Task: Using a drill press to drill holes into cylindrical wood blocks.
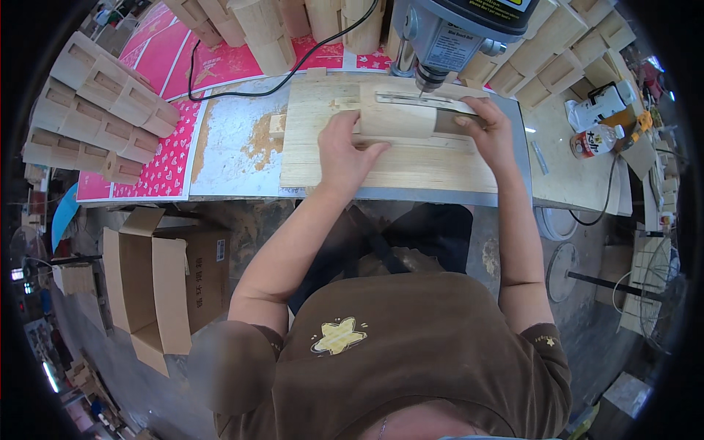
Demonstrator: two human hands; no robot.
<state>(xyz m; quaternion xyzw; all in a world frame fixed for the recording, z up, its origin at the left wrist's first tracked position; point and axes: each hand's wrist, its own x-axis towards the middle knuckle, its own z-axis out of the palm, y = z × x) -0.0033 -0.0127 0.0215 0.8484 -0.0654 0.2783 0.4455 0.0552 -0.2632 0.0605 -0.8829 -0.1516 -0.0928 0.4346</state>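
Under the drill press (458,40) lies a rounded pale wooden piece (396,123) on a wooden board (315,165). A narrow slotted strip (403,100) runs along its top, just below the drill bit. My left hand (346,150) grips the piece's left end, thumb along the near side and fingers partly hidden behind it. At the other end, my right hand (490,132) is closed with thumb and fingers on a dark grey section (449,122). Whether that section is a separate part, I cannot tell.
Several wooden cylinders with cut recesses (110,88) are stacked at the left, with more at the back and right. A black cable (293,71) crosses the table. On the right stands a plastic bottle (595,141). An open cardboard box (172,279) sits on the floor.
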